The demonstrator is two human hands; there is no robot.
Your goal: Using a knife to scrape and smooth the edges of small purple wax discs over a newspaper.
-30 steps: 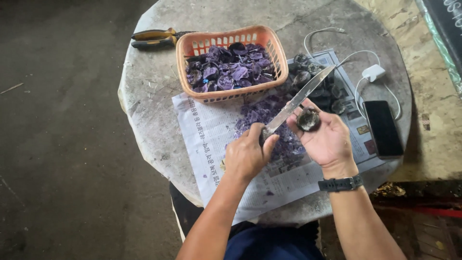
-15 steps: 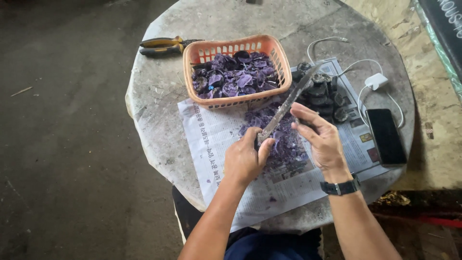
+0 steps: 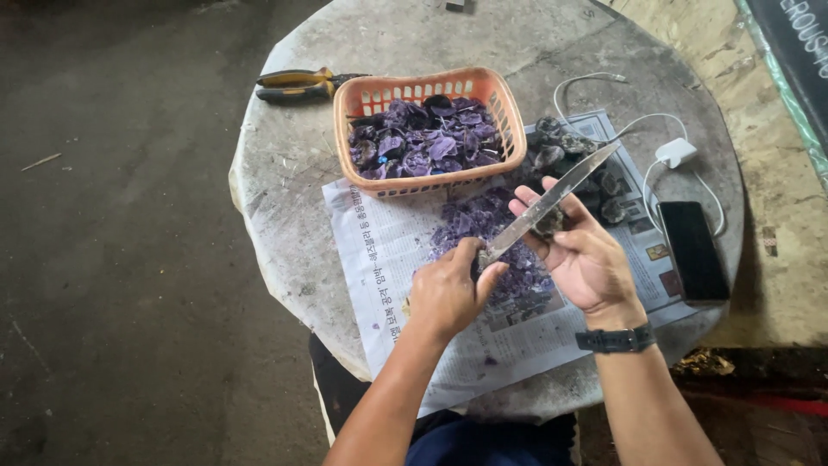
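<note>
My left hand (image 3: 448,292) grips the handle of a long knife (image 3: 552,200), its blade slanting up to the right. My right hand (image 3: 585,255) holds a small dark lump (image 3: 548,222) in its fingers, and the blade lies against that lump. Both hands hover over a heap of purple shell pieces (image 3: 487,229) on a spread newspaper (image 3: 388,259). Just beyond stands an orange plastic basket (image 3: 509,121) filled with more purple pieces. A black watch sits on my right wrist.
All of this rests on a round stone table (image 3: 285,173). Yellow-handled pliers (image 3: 297,84) lie at its far left. Several dark lumps (image 3: 561,138) lie right of the basket, then a white charger with cable (image 3: 674,153) and a black phone (image 3: 693,250).
The knife blade has swung from pointing toward the basket to lying across the lump. My right hand has turned the lump and opened its fingers around it. The view has shifted slightly.
</note>
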